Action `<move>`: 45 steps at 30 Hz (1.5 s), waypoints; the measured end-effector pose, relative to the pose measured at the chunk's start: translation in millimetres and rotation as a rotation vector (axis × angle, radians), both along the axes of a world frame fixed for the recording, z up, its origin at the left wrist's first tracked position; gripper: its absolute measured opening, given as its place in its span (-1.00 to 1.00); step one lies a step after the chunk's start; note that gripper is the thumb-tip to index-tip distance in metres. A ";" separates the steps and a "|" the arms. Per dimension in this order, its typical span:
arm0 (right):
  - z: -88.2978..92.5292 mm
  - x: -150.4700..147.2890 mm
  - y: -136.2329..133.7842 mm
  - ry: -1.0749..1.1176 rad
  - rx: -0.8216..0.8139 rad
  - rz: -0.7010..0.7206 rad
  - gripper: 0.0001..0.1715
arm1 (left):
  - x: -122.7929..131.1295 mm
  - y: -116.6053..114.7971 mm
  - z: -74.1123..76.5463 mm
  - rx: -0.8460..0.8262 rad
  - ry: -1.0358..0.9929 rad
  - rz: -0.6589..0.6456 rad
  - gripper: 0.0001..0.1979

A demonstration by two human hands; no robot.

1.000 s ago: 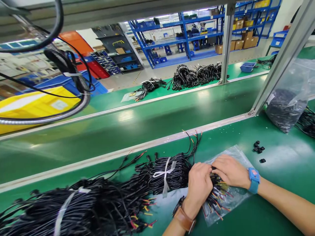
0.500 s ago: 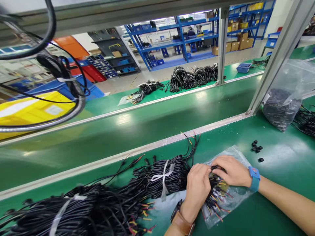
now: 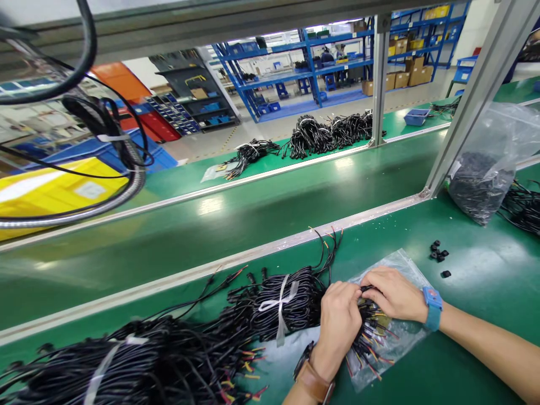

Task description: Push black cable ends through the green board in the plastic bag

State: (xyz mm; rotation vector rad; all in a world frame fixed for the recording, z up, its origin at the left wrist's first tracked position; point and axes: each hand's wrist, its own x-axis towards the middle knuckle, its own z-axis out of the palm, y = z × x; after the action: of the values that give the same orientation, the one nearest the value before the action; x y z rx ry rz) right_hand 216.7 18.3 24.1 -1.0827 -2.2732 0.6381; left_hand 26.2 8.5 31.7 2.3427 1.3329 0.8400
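My left hand (image 3: pixel 341 318), with a brown strap at the wrist, is closed at a black cable end. Facing it, my right hand (image 3: pixel 390 292), with a blue wrist band, pinches the same black piece between thumb and fingers. Beneath both hands, black cables with red and yellow wire ends (image 3: pixel 371 343) lie on a clear plastic bag (image 3: pixel 405 264). Left of my left hand sits a coiled black cable bundle (image 3: pixel 287 306) tied with a white band. A larger tied bundle (image 3: pixel 130 365) fills the lower left.
Small black parts (image 3: pixel 439 253) lie on the green bench (image 3: pixel 485 292) at the right. Behind them a clear bag of black parts (image 3: pixel 478 185) stands by a slanted metal post (image 3: pixel 468 107). A metal hose (image 3: pixel 139 174) hangs at the upper left.
My right hand and wrist band have shifted very slightly to the left. My left hand has barely moved, and both still meet at the black cable end.
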 end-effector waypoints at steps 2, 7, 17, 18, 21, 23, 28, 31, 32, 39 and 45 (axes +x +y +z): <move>-1.6 -0.8 -0.3 -0.015 0.009 -0.001 -0.86 | -0.2 0.4 -0.4 0.000 0.018 -0.001 -0.70; 5.5 0.8 -2.0 -0.064 0.025 -0.009 -0.82 | -1.2 2.3 0.9 0.006 -0.012 -0.015 -0.70; 48.1 67.6 17.9 -0.705 0.097 -0.793 -0.67 | -14.3 -4.3 5.0 0.202 -0.037 -0.126 -0.76; 46.6 75.1 19.6 -0.767 0.065 -0.883 -0.66 | -13.9 -4.5 4.2 0.226 0.024 -0.091 -0.73; 39.9 91.2 22.6 -0.842 -0.054 -1.021 -0.65 | -8.8 -4.6 5.9 0.255 0.280 0.078 -0.73; 36.4 96.6 24.0 -0.846 -0.161 -1.026 -0.70 | -4.1 -5.0 10.7 0.247 0.446 0.206 -0.77; 34.8 100.3 27.6 -0.832 -0.233 -0.956 -0.82 | 1.2 -5.4 21.4 0.135 0.612 0.280 -0.80; 39.3 98.1 27.6 -0.832 -0.189 -0.924 -0.82 | 1.4 -4.0 21.7 0.103 0.636 0.289 -0.79; 41.1 96.6 27.1 -0.830 -0.166 -0.914 -0.81 | 1.9 -3.4 21.6 0.103 0.646 0.299 -0.79; 44.5 85.2 25.1 -0.758 0.100 -0.802 -0.81 | 7.1 0.4 23.2 0.065 0.689 0.375 -0.85; 39.2 66.3 22.5 -0.519 0.254 -0.521 -0.78 | -6.8 5.3 13.8 0.227 0.452 0.224 -0.85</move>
State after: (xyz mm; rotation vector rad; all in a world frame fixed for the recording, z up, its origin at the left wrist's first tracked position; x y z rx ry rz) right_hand 283.0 40.8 63.3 -1.7639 -2.2328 -0.1588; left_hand 19.5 13.8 45.5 2.7082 1.7881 0.5596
